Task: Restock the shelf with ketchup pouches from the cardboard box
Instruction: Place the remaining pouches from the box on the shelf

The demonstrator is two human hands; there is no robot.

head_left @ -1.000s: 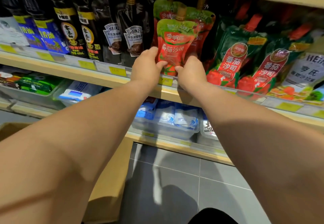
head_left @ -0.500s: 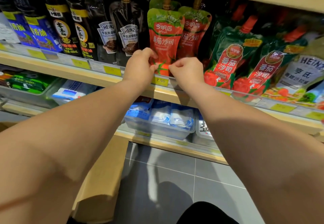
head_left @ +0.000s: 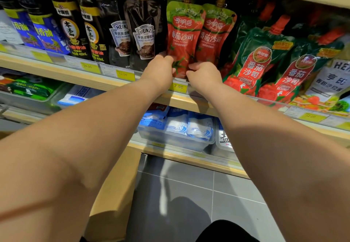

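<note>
Left hand [head_left: 161, 69] and right hand [head_left: 203, 74] are pinching the ketchup pouch [head_left: 183, 33] by its bottom corners. It's standing upright at the shelf [head_left: 106, 82] front, 12 o'clock. Risk: soft base slumping on release, tipping it forward off the shelf or onto the neighbour pouch [head_left: 216, 33] at 3 o'clock.

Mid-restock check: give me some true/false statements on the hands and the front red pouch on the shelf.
1. The left hand and the right hand both grip the bottom of the front red-and-green plastic ketchup pouch. True.
2. That pouch stands upright on the light wooden shelf. True.
3. The black Heinz sauce pouches stand to its right. False: the black Heinz sauce pouches stand to its left; a second red-and-green pouch is on its right.
4. The yellow price tag between the hands reads 12.00. False: it reads 7.90.
</note>
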